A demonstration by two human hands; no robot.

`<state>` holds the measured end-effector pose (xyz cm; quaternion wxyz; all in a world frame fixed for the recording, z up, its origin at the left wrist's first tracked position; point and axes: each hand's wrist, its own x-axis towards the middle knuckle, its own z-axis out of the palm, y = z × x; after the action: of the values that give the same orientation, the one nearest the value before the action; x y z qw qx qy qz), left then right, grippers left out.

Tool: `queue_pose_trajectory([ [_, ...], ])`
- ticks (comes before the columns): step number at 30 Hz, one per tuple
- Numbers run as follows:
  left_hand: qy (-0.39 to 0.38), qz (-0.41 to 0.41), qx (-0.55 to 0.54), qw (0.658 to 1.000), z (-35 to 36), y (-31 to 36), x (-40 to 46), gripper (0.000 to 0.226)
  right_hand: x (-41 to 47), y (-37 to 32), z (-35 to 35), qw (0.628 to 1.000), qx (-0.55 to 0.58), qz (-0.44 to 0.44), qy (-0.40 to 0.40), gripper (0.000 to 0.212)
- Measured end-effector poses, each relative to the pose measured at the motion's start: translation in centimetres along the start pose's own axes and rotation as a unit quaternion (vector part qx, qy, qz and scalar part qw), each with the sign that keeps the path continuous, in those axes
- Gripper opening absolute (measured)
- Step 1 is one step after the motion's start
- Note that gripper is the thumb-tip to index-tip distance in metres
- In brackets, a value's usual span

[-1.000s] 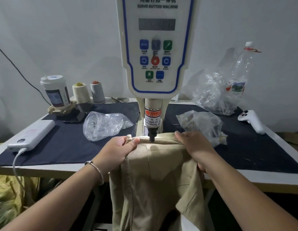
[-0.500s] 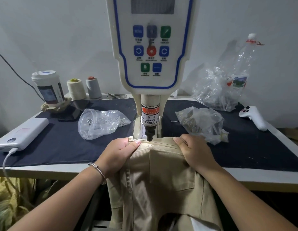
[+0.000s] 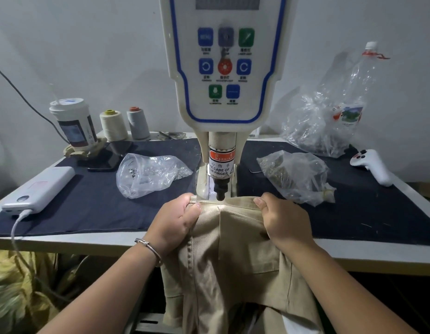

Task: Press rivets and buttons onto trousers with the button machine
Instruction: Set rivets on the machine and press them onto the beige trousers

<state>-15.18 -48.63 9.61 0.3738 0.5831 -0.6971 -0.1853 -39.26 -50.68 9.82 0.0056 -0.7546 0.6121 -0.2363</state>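
Beige trousers (image 3: pixel 235 251) hang over the table's front edge, their top hem under the black punch tip (image 3: pixel 220 192) of the white button machine (image 3: pixel 223 68). My left hand (image 3: pixel 178 220) grips the fabric to the left of the punch, thumb on the hem. On the other side my right hand (image 3: pixel 283 219) pinches the hem, fingers curled over the cloth. The punch tip sits just above the hem between both hands. No rivet or button shows on the cloth here.
A clear bag of small metal parts (image 3: pixel 149 172) lies left of the machine, a bag of darker parts (image 3: pixel 295 177) right. A power bank (image 3: pixel 38 189) with cable, cup (image 3: pixel 73 124), two thread cones (image 3: pixel 125 124), white controller (image 3: pixel 373 166) and bottle in plastic (image 3: pixel 334 112) ring the dark mat (image 3: pixel 93 206).
The view has tipped down and closer. Both hands shifted the trousers slightly, so the hem now lies right under the punch tip; the grips stay the same.
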Motion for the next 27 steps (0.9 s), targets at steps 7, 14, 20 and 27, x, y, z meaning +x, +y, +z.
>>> queue_pose_trajectory([
  [7, 0.007, 0.005, -0.022, 1.000, 0.16, -0.09, -0.20, 0.011, -0.08, -0.43, 0.03, 0.998, -0.067, -0.009, -0.018, 0.027],
  [14, 0.005, 0.017, -0.024, 1.000, 0.19, -0.04, -0.20, 0.007, -0.09, -0.26, 0.25, 0.997, -0.075, -0.014, -0.011, 0.028],
  [20, 0.004, 0.019, -0.025, 0.999, 0.17, -0.11, -0.22, 0.006, -0.22, -0.32, 0.16, 0.997, -0.081, -0.015, -0.012, 0.028],
  [27, 0.001, 0.024, -0.033, 0.999, 0.00, -0.03, -0.25, 0.007, -0.26, -0.28, 0.15, 0.997, -0.071, -0.008, -0.015, 0.027],
])
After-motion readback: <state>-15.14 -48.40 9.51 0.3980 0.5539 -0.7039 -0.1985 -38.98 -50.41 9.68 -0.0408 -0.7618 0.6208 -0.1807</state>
